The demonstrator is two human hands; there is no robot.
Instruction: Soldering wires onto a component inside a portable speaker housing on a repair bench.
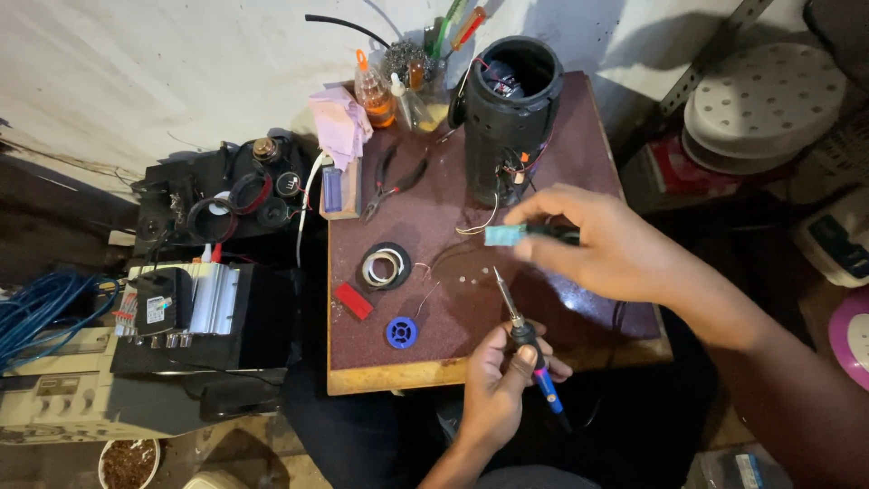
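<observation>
Teal and blurred, the small circuit board sits pinched in the fingertips of your right hand, just right of the frame's centre, lifted above the maroon tabletop. It looks flat and rectangular; the blur hides its components, so I cannot tell which face is up. Thin wires seem to run from it toward the black cylindrical speaker body standing open-topped in the upper middle of the frame.

Your left hand, at the lower middle, is closed around the blue-and-black handle of the soldering iron, its metal tip pointing up and left and ending just below the board.

The risks, as I judge them:
- The tip is near your right fingertips; a small slip could burn you.
- The board is held only in the air, so pressing the iron on it could rock it and spoil a joint or bridge two pads.
- Pulling the board away could strain the thin wires or tip the tall speaker body.
- The iron's cord hangs off the tabletop's lower edge and could snag your arm.

Elsewhere on the tabletop lie a blue solder spool, a roll of black tape and pliers, all left of your hands.
</observation>
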